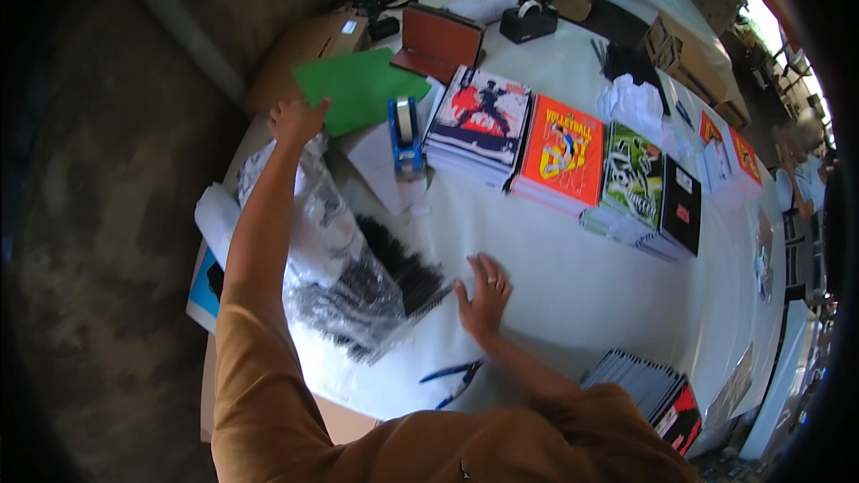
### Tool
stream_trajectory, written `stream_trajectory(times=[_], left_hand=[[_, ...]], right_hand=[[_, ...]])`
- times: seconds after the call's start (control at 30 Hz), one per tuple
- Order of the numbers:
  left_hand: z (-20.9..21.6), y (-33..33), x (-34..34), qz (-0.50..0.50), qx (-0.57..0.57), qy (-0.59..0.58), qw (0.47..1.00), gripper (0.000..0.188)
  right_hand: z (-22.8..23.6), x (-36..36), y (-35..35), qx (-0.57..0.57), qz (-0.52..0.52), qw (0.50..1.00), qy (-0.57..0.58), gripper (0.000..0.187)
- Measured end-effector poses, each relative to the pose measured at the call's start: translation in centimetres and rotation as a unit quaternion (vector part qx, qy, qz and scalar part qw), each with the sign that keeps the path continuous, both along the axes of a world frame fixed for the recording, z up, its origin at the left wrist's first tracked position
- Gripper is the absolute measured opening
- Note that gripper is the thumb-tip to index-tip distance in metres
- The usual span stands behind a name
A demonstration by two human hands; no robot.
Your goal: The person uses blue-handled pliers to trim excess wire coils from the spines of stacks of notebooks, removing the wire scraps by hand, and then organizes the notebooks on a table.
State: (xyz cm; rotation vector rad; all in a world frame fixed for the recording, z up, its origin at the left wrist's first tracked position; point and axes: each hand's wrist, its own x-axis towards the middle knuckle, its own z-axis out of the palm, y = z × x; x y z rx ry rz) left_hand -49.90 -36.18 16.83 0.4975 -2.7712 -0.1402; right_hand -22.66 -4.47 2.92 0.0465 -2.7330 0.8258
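My left arm reaches far across the table, and my left hand [298, 120] is at the lower left edge of a green sheet [362, 87]. Its fingers are spread and slightly bent; whether they touch the sheet is hard to make out. Below that hand lies a crumpled clear plastic bag [335, 255], partly under my left forearm. Many thin black bristly strips [403, 264] stick out of the bag. My right hand [486, 295], with a ring on one finger, rests on the white tabletop beside the strips, fingers apart and holding nothing. Blue-handled pliers [455, 379] lie nearer to me.
Beyond my hands stand a blue tape dispenser [406, 138] and stacks of notebooks with white [479, 111], orange [561, 152] and green [633, 179] covers. A spiral-bound stack [640, 384] sits at the near right. Farther back are a brown case [438, 40] and a black tape dispenser [528, 25].
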Motion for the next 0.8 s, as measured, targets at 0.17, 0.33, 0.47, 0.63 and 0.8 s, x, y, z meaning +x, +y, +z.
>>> stream_trajectory(times=[0.17, 0.33, 0.47, 0.63, 0.8], left_hand=[[-3.8, -0.2, -9.4, 0.070, -0.010, -0.160, 0.985, 0.076], [1.7, -4.2, -14.2, -0.081, 0.044, -0.062, 0.994, 0.042], [14.2, 0.7, -12.0, -0.185, -0.010, 0.199, 0.962, 0.030], [18.8, 2.8, -11.4, -0.261, 0.001, 0.341, 0.903, 0.041], [16.4, 2.2, -11.4, -0.308, 0.111, 0.333, 0.885, 0.035]], right_hand=[[1.4, -3.1, 1.6, -0.150, -0.015, 0.987, 0.047, 0.041], [10.3, -17.6, 4.8, -0.145, 0.026, 0.930, 0.338, 0.029], [14.8, -33.0, 6.0, -0.132, 0.073, 0.942, 0.301, 0.023], [9.9, -47.3, 3.5, 0.031, 0.006, 0.987, 0.159, 0.045], [8.4, -51.2, 2.2, 0.045, 0.025, 0.998, 0.024, 0.059]])
